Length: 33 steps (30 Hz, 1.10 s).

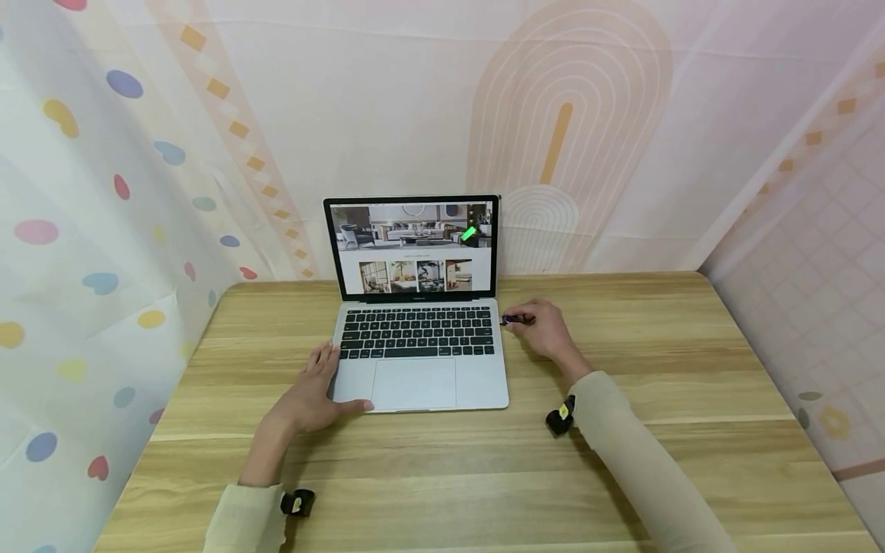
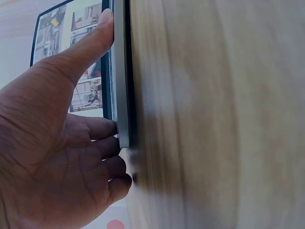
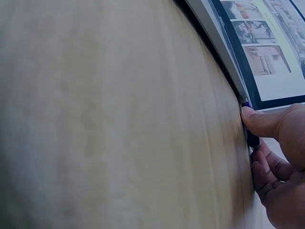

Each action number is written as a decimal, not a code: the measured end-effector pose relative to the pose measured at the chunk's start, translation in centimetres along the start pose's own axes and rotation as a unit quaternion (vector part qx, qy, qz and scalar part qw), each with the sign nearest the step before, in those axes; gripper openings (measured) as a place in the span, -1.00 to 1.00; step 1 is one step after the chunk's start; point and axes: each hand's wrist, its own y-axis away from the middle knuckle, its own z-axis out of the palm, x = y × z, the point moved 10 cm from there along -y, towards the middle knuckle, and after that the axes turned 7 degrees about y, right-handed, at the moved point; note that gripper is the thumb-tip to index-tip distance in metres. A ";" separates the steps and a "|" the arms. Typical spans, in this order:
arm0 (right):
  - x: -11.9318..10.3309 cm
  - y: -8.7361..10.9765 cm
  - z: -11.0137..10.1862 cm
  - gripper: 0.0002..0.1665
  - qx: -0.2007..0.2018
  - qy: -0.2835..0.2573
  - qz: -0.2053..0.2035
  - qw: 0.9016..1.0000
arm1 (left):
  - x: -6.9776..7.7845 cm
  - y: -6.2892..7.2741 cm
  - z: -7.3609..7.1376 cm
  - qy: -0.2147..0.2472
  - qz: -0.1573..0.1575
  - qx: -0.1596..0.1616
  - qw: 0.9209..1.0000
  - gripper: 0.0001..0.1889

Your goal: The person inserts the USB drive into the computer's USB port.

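An open silver laptop (image 1: pixel 415 384) with a black keyboard stands on the table, its screen lit with pictures of furnished rooms. My left hand (image 1: pixel 313 393) rests against its front left corner, the thumb (image 2: pixel 93 40) stretched along the front edge and the fingers spread along the left side. Beside the laptop's right edge, my right hand (image 1: pixel 546 330) pinches a small dark USB stick (image 1: pixel 518 319) between thumb and fingers. The stick's tip points left, right at the laptop's side near the hinge. In the right wrist view, the thumb and fingertips partly cover the USB stick (image 3: pixel 252 139).
The wood-grain table (image 1: pixel 429 484) extends on both sides of the laptop and in front of it. A patterned cloth (image 1: pixel 387 100) hangs behind the table and along its sides. Each sleeve has a small black camera at the wrist, the right camera (image 1: pixel 560 417) near the tabletop.
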 end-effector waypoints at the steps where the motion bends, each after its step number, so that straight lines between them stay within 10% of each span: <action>1: -0.1 0.0 0.0 -0.69 0.000 0.002 0.000 1.000 | 0.0 0.0 0.0 0.000 0.000 0.000 1.000 0.38; 33: -1.0 0.7 -0.3 -0.57 -0.004 0.007 -0.020 1.000 | 0.1 0.1 -0.2 0.007 0.000 0.001 1.000 0.36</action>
